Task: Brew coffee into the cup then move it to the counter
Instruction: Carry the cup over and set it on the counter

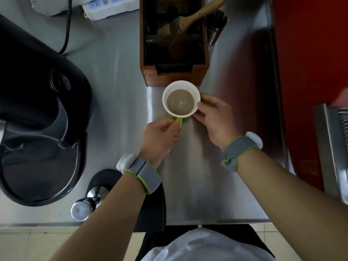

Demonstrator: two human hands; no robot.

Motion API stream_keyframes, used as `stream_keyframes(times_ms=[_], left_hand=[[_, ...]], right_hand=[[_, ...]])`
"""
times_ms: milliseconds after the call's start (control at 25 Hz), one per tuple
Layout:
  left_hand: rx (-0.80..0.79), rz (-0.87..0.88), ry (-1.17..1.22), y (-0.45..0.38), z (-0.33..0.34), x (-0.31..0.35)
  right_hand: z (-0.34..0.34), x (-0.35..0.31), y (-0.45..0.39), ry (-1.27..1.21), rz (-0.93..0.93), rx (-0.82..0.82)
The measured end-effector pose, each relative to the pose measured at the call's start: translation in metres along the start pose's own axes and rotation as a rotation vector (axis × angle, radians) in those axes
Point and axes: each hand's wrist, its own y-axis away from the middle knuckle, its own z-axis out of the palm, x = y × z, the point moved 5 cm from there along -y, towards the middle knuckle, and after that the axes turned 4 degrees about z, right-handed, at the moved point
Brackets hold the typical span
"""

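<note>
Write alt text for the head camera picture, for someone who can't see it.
Seen from above, two hands hold a white cup of light-brown coffee on a steel counter: the left hand pinches its green handle, the right hand steadies its side. A wooden box stands just behind the cup, and a black machine sits at left.

Cup (181,98) base hidden under own rim; contact with counter (197,166) untellable. Handle mostly covered by left hand (162,136). Right hand (214,117) fingertips hidden behind cup. Black machine (37,110) cut off at left edge. Tamper (88,204) partly behind left forearm.
</note>
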Motion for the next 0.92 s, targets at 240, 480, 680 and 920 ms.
stream_keyframes(times_ms=[240, 480, 680, 920], left_hand=[[0.002, 0.031, -0.076, -0.004, -0.001, 0.0], [-0.001, 0.048, -0.081, -0.009, -0.002, 0.0], [0.001, 0.039, -0.048, -0.012, -0.002, 0.003], [-0.002, 0.018, -0.011, -0.01, 0.001, 0.004]], right_hand=[[0.002, -0.002, -0.001, -0.039, 0.004, -0.007], [0.006, -0.005, 0.001, -0.069, 0.007, -0.013], [0.01, -0.007, 0.0, -0.071, 0.007, -0.019], [0.01, -0.005, 0.0, -0.058, 0.002, 0.002]])
